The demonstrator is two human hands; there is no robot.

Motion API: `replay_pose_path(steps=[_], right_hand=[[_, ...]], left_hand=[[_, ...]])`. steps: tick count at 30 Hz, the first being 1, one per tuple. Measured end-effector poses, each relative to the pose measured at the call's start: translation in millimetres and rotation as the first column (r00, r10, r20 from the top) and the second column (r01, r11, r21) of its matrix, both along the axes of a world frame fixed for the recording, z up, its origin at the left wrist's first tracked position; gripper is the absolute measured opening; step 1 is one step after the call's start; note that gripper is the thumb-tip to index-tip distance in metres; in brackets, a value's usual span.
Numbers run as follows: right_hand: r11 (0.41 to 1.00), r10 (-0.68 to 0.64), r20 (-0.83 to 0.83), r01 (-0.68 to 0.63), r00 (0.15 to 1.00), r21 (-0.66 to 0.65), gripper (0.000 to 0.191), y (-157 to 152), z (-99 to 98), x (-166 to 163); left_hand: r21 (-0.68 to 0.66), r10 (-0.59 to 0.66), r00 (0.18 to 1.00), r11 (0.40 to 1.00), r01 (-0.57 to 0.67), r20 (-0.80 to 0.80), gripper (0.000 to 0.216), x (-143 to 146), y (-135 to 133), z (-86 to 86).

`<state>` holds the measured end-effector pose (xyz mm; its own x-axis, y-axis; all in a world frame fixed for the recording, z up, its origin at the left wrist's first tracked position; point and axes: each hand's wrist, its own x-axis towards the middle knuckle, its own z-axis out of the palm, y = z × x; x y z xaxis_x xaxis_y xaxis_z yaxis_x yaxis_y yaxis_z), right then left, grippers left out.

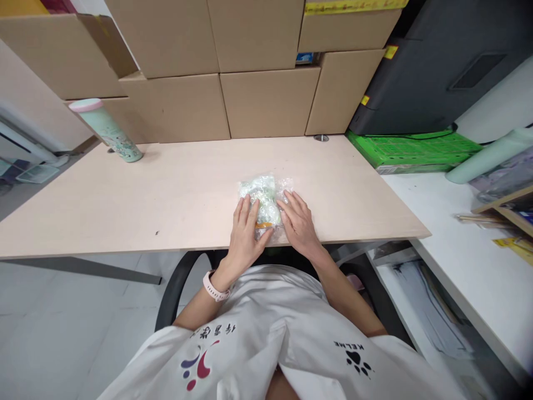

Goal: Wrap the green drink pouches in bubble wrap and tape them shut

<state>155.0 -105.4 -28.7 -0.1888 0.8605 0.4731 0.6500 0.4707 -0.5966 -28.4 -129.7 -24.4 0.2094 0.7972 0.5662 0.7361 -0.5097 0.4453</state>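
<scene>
A small clear plastic bag (264,195) with pale green contents and a bit of orange lies near the front edge of the light wooden desk (125,200). My left hand (245,233) rests flat on the bag's left side, fingers stretched out. My right hand (298,222) lies flat on its right side, fingers also extended. Both hands press on the bag from above. A pale pink watch sits on my left wrist.
A mint tumbler with a pink lid (106,130) stands at the desk's back left. Stacked cardboard boxes (266,100) line the back. A green crate (412,150) and a black case (441,66) sit to the right, beside a white desk (466,255) with clutter.
</scene>
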Motion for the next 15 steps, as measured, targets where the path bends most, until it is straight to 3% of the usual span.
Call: replay_pose_path(steps=[3, 6, 8, 12, 14, 15], right_hand=[[0.993, 0.116, -0.047, -0.116, 0.992, 0.018, 0.049, 3, 11.9, -6], [0.973, 0.218, -0.088, -0.209, 0.972, 0.101, 0.048, 7, 34.0, -19], [0.949, 0.286, -0.07, -0.273, 0.956, 0.157, 0.046, 10, 49.7, -31], [0.876, 0.445, 0.048, -0.446, 0.894, 0.183, 0.04, 16, 64.1, -51], [0.876, 0.442, 0.08, -0.449, 0.893, 0.177, 0.037, 19, 59.4, -55], [0.889, 0.414, 0.078, -0.422, 0.907, 0.176, 0.038, 20, 55.1, -53]], left_hand=[[-0.041, 0.045, 0.996, 0.998, -0.042, 0.073, 0.076, 3, -1, 7.9], [-0.127, 0.073, 0.952, 0.991, -0.036, 0.299, 0.077, 4, -3, 16.9], [-0.192, 0.1, 0.848, 0.981, 0.002, 0.521, 0.069, 4, -3, 18.3], [-0.308, 0.227, 0.52, 0.948, 0.075, 0.824, 0.052, 4, 2, 9.3], [-0.369, 0.288, 0.447, 0.924, 0.103, 0.847, 0.064, 1, 5, 3.9], [-0.388, 0.299, 0.459, 0.915, 0.111, 0.836, 0.073, -1, 6, 2.1]])
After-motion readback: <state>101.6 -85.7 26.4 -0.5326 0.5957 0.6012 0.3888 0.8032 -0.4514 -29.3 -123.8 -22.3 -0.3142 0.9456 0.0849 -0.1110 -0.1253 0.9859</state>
